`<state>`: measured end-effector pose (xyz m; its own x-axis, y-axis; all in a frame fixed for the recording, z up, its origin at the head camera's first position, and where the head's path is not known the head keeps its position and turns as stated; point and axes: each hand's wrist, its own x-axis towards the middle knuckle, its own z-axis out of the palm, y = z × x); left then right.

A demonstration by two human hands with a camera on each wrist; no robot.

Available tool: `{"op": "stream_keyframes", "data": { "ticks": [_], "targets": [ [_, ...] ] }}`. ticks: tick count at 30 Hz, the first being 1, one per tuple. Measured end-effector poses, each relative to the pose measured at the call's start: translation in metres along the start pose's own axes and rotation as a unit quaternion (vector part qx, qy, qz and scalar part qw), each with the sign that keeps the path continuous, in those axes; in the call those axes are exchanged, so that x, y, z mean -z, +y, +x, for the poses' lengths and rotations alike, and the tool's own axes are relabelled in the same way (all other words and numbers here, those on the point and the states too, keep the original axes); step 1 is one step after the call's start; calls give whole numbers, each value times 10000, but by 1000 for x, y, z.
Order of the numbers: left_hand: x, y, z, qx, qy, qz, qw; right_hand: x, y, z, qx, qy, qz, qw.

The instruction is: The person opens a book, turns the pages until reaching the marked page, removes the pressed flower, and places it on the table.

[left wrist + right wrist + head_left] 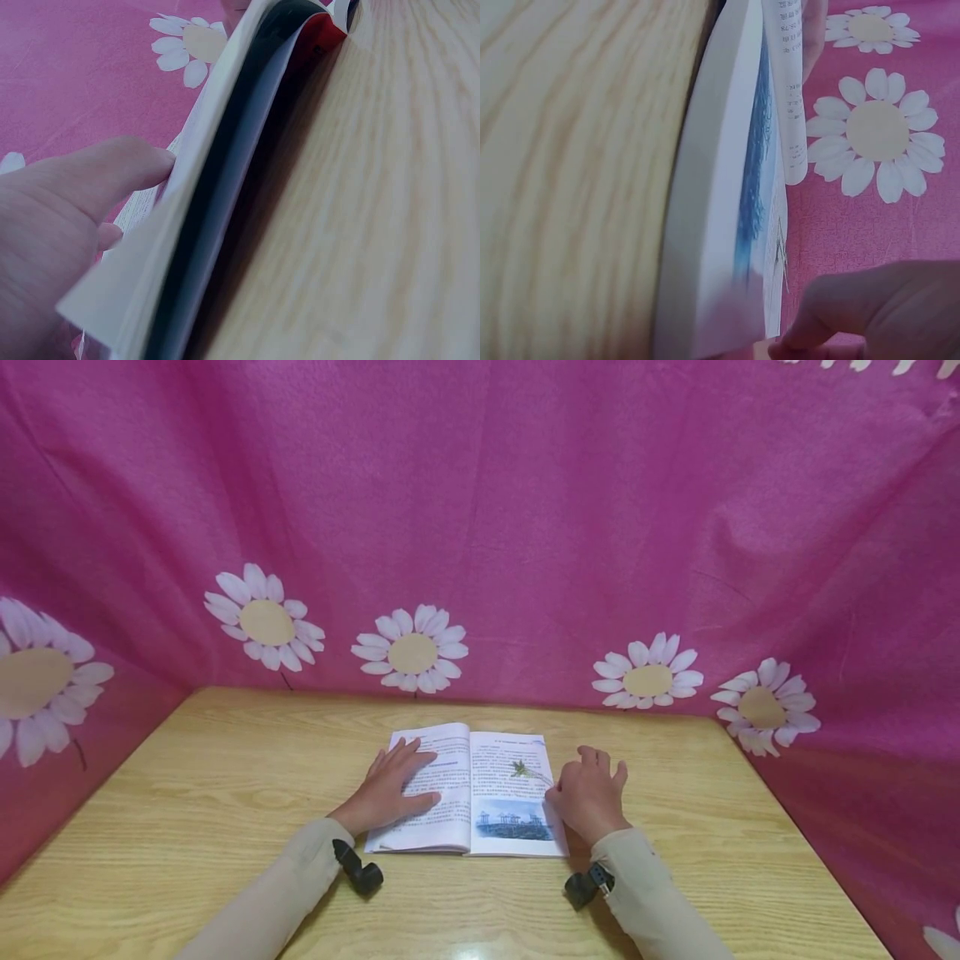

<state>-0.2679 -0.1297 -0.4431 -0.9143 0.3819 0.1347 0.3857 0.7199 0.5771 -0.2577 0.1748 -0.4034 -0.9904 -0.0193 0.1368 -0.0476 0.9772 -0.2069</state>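
An open book (517, 843) lies on the wooden table, with printed text on both pages and a blue picture (513, 821) low on the right page. My left hand (390, 789) rests on the left page, fingers spread; in the left wrist view its thumb (135, 161) touches the page. Over the right page is a small green sprig (519, 768) with thin stems. Those stems run to my right hand (592, 793), whose thumb and forefinger pinch them at the book's right edge. In the right wrist view the sprig (781, 251) shows only as fine lines.
The table (187, 827) extends around the book on all sides. A pink cloth (525, 527) with large white flowers hangs behind and beside it. A small black camera is strapped to each wrist.
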Motion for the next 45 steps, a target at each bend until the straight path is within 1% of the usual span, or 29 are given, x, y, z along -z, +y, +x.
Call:
{"op": "stream_keyframes", "data": {
  "ticks": [7,12,23,29,32,36,39,45],
  "targets": [
    [-1,-1,0,-50,44,-9,10000,3,4,0,5,249,209,9995],
    [-1,-2,0,-48,56,-17,10000,6,10,2,-77,331,269,9991],
    [-2,-3,1,60,15,-1,10000,16,29,10,-665,143,321,9972],
    [0,-2,0,56,-3,-103,9999,16,40,12,-815,29,346,9961],
    [0,-2,0,75,-34,-110,9999,15,44,13,-916,-47,282,9954],
    [0,-3,0,4,-4,-119,9999,13,49,14,-1028,-112,171,9945],
    [-1,-4,0,-29,29,-134,9999,12,52,13,-1086,-126,134,9939],
    [-1,-4,1,15,4,-119,9999,13,58,11,-1260,-194,91,9918]
  ]
}}
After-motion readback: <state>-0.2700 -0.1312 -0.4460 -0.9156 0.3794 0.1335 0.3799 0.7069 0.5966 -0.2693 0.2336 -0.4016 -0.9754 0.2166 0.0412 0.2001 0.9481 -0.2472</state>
